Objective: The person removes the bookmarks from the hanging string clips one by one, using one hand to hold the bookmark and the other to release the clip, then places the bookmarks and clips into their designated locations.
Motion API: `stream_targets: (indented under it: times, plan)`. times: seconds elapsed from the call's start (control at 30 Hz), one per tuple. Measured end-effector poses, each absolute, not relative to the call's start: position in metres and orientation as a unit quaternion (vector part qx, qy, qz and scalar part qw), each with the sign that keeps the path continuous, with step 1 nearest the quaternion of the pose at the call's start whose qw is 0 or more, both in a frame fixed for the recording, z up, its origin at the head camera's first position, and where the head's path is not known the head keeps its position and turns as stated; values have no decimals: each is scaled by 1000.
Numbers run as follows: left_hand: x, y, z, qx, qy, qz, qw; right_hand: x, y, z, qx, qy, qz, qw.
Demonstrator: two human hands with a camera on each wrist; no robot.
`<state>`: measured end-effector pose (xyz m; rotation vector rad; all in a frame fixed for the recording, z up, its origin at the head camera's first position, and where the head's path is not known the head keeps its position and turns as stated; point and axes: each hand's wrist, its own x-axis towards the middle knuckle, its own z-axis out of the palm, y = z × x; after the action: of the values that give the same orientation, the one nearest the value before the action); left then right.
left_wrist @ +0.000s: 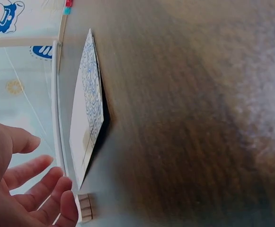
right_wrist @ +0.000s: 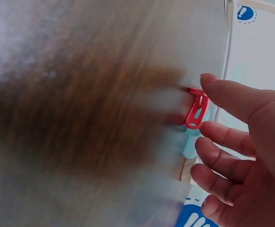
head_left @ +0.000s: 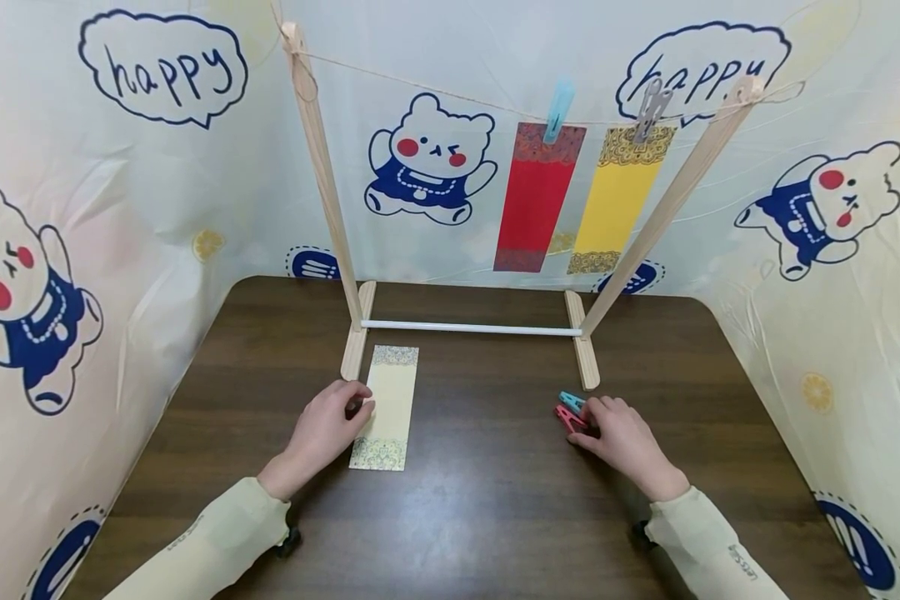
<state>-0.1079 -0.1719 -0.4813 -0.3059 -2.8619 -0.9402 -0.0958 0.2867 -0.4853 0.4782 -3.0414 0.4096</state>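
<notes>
A pale yellow paper strip (head_left: 392, 408) with patterned ends lies on the table, its near end slightly raised in the left wrist view. My left hand (head_left: 335, 421) is at the strip's left edge, fingers loosely bent and nothing held between them. Over on the right, a red clothespin (head_left: 568, 418) and a blue clothespin (head_left: 572, 402) lie side by side. The right hand (head_left: 621, 435) reaches to them from the right. In the right wrist view, its thumb and index finger are spread either side of the red clothespin (right_wrist: 197, 109), with the blue one (right_wrist: 190, 144) partly hidden behind.
Beyond the hands stands a wooden frame (head_left: 321, 183) with a white crossbar (head_left: 472, 328) low down. From its string hang a red strip (head_left: 536, 204) under a blue clothespin (head_left: 558, 110) and a yellow strip (head_left: 618, 204) under a grey clothespin (head_left: 651, 110). Printed cloth surrounds the table.
</notes>
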Motion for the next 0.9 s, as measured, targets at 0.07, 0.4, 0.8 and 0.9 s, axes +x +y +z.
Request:
stream_targets:
  times: [0.07,0.4,0.8,0.9]
  plan:
    - [-108,-171,-481,-101,-944,-309,57,-96,286,-484,156,-979,132,19]
    - [-111,-166,-476,-112,-941,-313,64,-102,281,-462,167,-973,144,60]
    - [-115,-151,-468,-124,-933,-332,58,-108,270,-418,181,-967,149,99]
    - [-117,-147,-466,-137,-932,-329,70,-110,268,-406,188,-964,148,113]
